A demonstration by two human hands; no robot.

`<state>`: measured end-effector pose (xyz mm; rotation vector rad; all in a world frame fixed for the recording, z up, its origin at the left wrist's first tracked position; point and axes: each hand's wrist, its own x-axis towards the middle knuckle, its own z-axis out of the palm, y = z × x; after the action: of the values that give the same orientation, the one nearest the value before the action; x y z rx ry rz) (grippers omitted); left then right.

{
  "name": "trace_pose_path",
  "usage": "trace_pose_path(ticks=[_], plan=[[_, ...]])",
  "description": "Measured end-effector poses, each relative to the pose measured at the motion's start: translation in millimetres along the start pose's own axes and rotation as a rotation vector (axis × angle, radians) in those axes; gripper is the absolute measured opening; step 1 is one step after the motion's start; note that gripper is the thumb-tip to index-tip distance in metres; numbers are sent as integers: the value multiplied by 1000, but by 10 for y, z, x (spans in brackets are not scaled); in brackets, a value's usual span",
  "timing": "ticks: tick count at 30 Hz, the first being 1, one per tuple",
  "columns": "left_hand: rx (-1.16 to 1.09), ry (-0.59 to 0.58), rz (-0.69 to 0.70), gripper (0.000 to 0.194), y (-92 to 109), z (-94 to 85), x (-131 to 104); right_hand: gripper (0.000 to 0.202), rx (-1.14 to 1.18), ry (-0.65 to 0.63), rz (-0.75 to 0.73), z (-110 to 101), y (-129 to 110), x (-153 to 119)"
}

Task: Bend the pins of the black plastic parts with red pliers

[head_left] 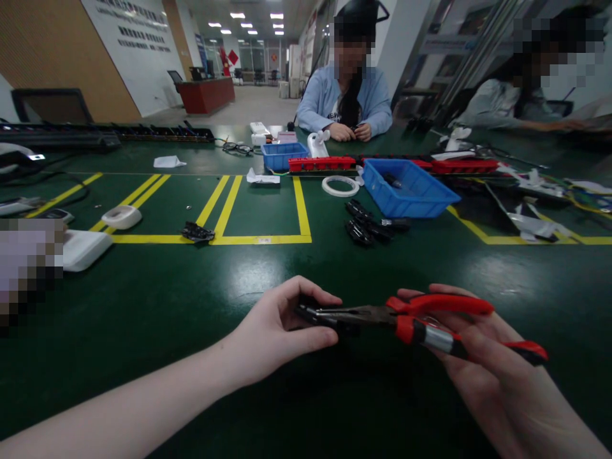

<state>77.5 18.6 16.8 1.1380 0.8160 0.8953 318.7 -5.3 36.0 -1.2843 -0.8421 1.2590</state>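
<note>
My left hand (287, 322) grips a small black part (310, 313) between thumb and fingers, above the green table (201, 319). From the right, my right hand (478, 344) holds long-nose pliers (440, 306) with red and black handles. The metal jaws of the pliers point left and reach the black part. Whether they clamp it or only touch it, I cannot tell. Several black parts (361, 223) lie in a group beyond my hands, in front of a blue bin (406, 197). Another black piece (197, 232) rests on the yellow tape further left.
A roll of white tape (340, 186), a smaller blue bin (284, 156) and red strips (322, 164) lie further back. White devices (83, 250) sit at the left, loose wires (588, 194) at the right. A person (344, 95) sits opposite, another person (507, 102) at the right.
</note>
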Motion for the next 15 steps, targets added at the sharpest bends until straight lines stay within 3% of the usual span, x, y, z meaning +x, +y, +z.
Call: trace_pose_path(ticks=[4, 7, 10, 15], plan=[[103, 3, -36, 52, -1, -11, -12, 46, -38, -28, -5, 12, 4, -13], [200, -53, -61, 60, 3, -12, -16, 46, -53, -16, 5, 11, 7, -23], [285, -76, -63, 52, 26, 3, -29, 44, -32, -7, 27, 16, -6, -37], [383, -5, -65, 35, 95, 67, -65, 39, 17, -27, 65, 47, -47, -42]])
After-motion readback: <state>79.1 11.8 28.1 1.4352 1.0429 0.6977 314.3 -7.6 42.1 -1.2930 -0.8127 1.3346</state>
